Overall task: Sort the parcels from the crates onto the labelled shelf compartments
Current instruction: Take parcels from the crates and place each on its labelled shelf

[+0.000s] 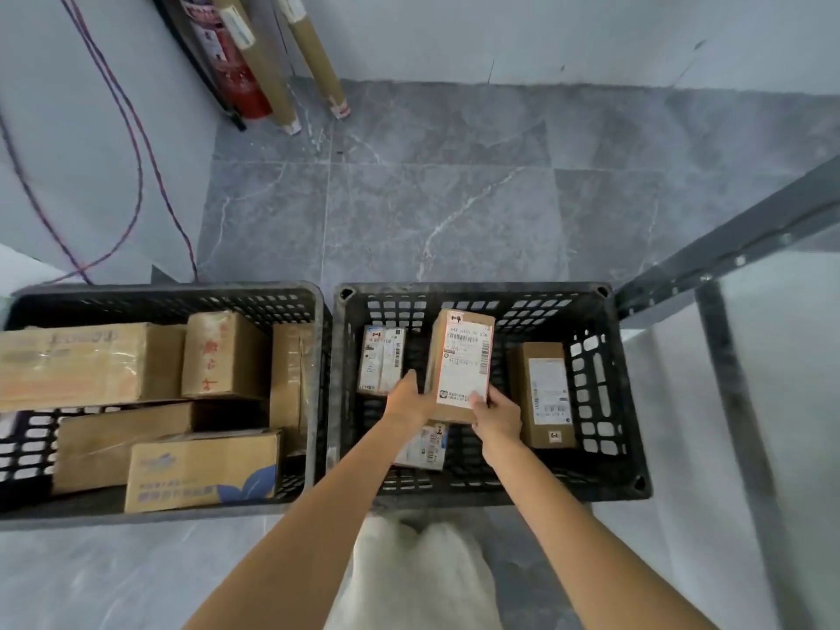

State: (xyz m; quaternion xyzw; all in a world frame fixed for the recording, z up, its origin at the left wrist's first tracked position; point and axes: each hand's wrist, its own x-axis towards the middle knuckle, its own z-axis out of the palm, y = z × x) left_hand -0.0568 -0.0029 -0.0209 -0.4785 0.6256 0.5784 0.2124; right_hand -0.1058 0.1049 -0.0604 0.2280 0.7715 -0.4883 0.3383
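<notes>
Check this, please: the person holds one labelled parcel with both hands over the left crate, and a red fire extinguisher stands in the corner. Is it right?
Not quite. The head view shows the parcel, held by the left hand and the right hand, over the right crate, not the left crate. The red fire extinguisher does stand in the corner.

Parcel [461, 366] label, top: red handwritten mark, prob. "2-4"; other txt too blurry.
</notes>
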